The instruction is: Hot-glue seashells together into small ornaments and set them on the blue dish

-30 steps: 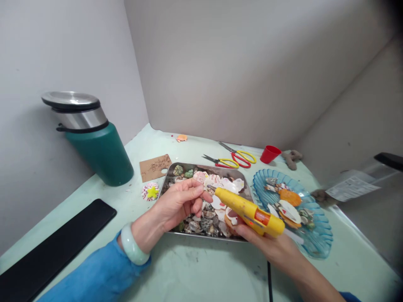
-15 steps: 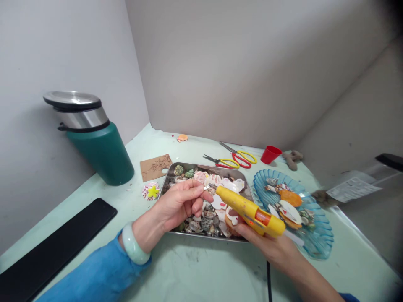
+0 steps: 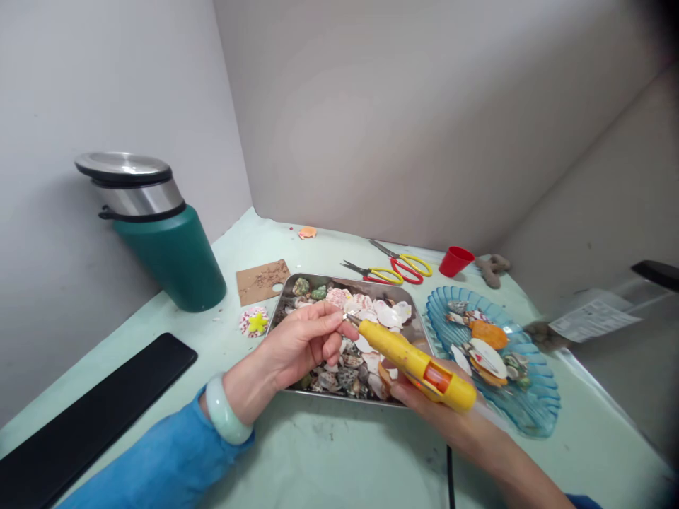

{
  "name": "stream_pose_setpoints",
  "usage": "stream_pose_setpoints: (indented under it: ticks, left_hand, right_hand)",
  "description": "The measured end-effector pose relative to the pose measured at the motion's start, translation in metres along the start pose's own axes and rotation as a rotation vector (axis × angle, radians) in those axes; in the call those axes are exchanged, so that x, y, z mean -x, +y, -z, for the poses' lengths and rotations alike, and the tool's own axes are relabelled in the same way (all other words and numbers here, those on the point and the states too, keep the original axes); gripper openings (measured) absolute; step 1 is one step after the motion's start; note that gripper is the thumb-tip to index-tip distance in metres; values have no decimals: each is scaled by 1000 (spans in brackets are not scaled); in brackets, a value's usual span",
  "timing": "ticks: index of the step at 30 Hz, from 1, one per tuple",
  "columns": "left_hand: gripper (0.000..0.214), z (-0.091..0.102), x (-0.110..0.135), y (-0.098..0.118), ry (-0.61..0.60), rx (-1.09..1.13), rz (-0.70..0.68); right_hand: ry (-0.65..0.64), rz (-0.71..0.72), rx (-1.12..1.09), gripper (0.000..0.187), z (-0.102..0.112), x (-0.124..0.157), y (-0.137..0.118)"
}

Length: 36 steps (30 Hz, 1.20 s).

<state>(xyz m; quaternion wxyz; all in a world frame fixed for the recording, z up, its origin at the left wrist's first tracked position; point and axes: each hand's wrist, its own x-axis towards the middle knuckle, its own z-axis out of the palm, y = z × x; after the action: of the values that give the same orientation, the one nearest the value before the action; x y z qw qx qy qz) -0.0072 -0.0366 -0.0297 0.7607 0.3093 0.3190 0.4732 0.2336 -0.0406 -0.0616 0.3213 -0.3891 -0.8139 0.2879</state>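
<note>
My right hand [image 3: 445,413] grips a yellow glue gun [image 3: 416,365], its nozzle pointing up-left at my left fingertips. My left hand [image 3: 300,345] hovers over a metal tray [image 3: 419,326] of seashells, fingers pinched on something small that I cannot make out, touching the nozzle tip. The left wrist carries a pale green bangle [image 3: 223,418] and a blue sleeve. The gun's black cord [image 3: 448,477] runs down toward me.
A blue glass plate [image 3: 541,413] with shells lies right of the tray. Behind are two pairs of scissors [image 3: 392,270], a red cup [image 3: 455,260] and a brown card [image 3: 261,280]. A green flask [image 3: 162,237] stands left, a black pad [image 3: 90,417] near it.
The glue gun has shifted slightly left and its nozzle has closed onto my left fingertips. My left hand has stayed almost still over the tray.
</note>
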Motion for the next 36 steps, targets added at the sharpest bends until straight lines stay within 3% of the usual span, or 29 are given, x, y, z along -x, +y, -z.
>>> stream_pose_setpoints:
  ticks: [5,15,21,27,36]
  left_hand:
    - [15,0,0,0,-16,10,5]
    - [17,4,-1,-2,-43,-5,5]
    - [18,5,-1,-2,-52,-21,-11]
    - [18,5,0,-3,-50,-21,-12]
    - [19,7,-1,-3,-73,-59,-14]
  right_hand:
    - [-4,-70,-4,19,0,-2,-5]
    - [-7,63,45,21,1,-7,-16]
    - [38,190,31,10,-2,-6,-10]
    - [60,205,83,4,1,-7,-6]
    - [49,285,102,18,-3,-4,1]
